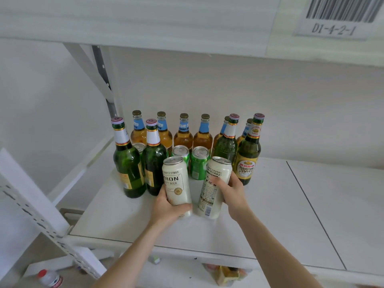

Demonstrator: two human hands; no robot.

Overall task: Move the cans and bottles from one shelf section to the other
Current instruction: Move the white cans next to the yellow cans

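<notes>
Left hand (169, 206) is wrapped round the lower half of a white KRON can (176, 179), low centre of the frame. Right hand (231, 193) grips a second white can (214, 183) just beside it, thumb across the label. That one leans a bit to the left. Both sit at the front of the bunch, and I can't tell if their bases are on the shelf board (124, 217) or just off it.

Right behind them are two green cans (199, 165), flanked by green bottles (128, 163) on the left and a Yanjing Beer bottle (248, 156) on the right. A row of amber bottles (184, 134) with blue neck labels stands at the back wall.

My take: it's tight in there, so keep both cans upright and move them straight up or down, no sideways swing, or you'll clip the tall glass next to your knuckles. Straighten the leaning one before it goes flat on anything. The bare board past the seam (311, 206) on the right has loads of room. Barcode label (336, 19) in the upper right reads D1-4-2-1.
</notes>
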